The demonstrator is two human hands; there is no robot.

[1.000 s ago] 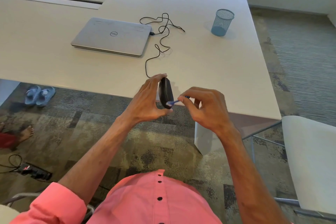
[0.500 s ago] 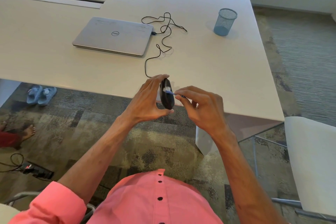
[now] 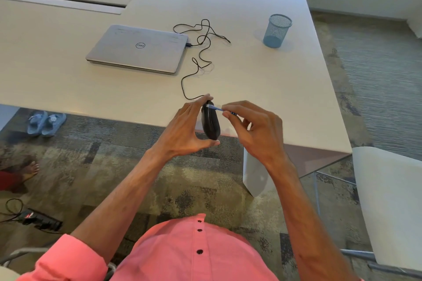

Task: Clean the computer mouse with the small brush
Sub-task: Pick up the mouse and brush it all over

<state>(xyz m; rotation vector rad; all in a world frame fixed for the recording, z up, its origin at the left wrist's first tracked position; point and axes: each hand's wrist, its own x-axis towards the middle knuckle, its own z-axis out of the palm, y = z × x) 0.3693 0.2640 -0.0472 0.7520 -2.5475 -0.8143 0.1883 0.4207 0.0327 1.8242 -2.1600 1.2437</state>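
We see white table (image 3: 251,89), closed silver laptop (image 3: 137,49) lying on it. Our left hand (image 3: 185,131) grips black mouse (image 3: 210,124) on its edge over table's near edge, fingertips at top end, thumb at bottom end. Our right hand (image 3: 255,134) pinches small blue brush (image 3: 215,108), bristles touching mouse's upper end.

Black mouse (image 3: 210,124) upright on edge above table edge; small blue brush (image 3: 215,108) bristles touching its top.
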